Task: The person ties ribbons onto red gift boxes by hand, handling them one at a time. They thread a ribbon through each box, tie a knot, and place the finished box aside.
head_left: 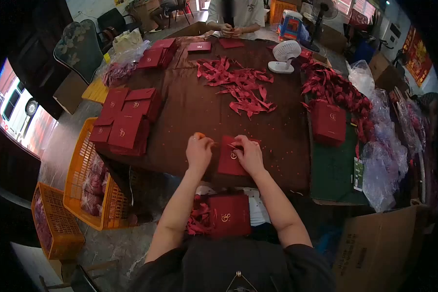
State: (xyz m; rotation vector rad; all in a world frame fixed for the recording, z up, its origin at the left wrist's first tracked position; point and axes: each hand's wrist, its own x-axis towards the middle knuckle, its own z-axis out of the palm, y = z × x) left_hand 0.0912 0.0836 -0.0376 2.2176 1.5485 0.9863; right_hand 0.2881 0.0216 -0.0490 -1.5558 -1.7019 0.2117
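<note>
A dark red envelope (228,160) with a gold emblem lies at the near edge of the brown table (190,104). My right hand (249,155) rests on its right side, fingers pinching a small red ribbon at its top. To the envelope's left, my left hand (199,151) is closed around a small orange object. On my lap lies another red envelope (229,215) beside loose ribbon pieces (198,221).
Stacks of red envelopes (126,121) sit at the table's left and far side, a ribbon pile (241,85) in the middle, a white fan (284,56) beyond. Another person's hands (231,30) work at the far end. Orange crates (90,180) stand on the floor left.
</note>
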